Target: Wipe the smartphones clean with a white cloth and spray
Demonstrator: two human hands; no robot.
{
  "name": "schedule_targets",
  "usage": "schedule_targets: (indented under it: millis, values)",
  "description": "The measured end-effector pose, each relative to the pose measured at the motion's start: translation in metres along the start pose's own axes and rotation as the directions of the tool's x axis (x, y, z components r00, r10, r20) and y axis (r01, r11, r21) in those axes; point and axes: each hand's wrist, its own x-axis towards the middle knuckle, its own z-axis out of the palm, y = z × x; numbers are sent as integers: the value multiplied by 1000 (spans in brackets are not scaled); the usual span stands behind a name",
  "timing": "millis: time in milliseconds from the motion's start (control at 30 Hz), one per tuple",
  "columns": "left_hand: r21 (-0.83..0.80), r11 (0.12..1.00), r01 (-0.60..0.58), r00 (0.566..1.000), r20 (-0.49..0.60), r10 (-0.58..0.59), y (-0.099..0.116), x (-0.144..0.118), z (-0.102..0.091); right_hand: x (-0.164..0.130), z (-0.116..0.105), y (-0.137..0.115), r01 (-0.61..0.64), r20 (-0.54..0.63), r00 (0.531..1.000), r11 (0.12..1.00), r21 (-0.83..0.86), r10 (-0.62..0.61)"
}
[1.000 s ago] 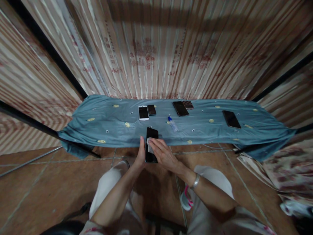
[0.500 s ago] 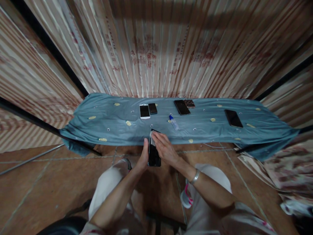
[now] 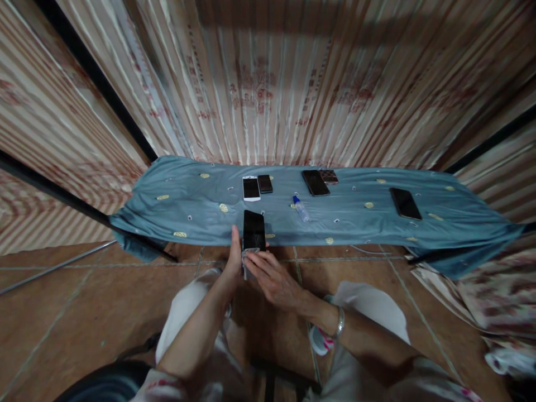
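My left hand (image 3: pixel 231 268) grips a black phone (image 3: pixel 253 230) upright; my right hand (image 3: pixel 270 278) presses a small cloth (image 3: pixel 248 255) against its lower end.

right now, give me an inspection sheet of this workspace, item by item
surface: long table under a blue-grey cloth with small yellow motifs, draped over the edges
job's things: black phone held upright over the table's near edge; small pale wipe pressed against its lower end
clutter: white phone beside a small dark phone; small bottle with blue cap lying down; two more phones mid-table; one black phone far right
fingers: left hand grips the black phone's side; right hand holds the wipe on it
cables: nothing seen
surroundings: striped printed curtains, tiled floor
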Motion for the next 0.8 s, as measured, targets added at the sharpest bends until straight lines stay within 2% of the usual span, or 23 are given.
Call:
schedule_targets:
  millis: [167, 300, 433, 633, 800]
  values:
    - [-16, 998, -67, 996, -53, 66, 8, -5, 13, -1, 0, 4, 22, -16, 1000, 999, -23, -23]
    - [-23, 988, -152, 988, -42, 151, 10, -1, 13, -4, 0, 12, 19, -45, 999, 999, -45, -21]
    - [-11, 978, -209, 978, -22, 209, 7, 3, 11, -5, -1, 20, -19, -27, 999, 998, -67, 17]
    - [-3, 989, -148, 989, -15, 148, 0, 0, 15, -2, -3, 20, -62, -53, 997, 997, -47, 59]
    - [45, 996, -78, 996, 51, 76, -10, -1, 12, 1, -4, 16, -23, -48, 999, 998, -63, 20]
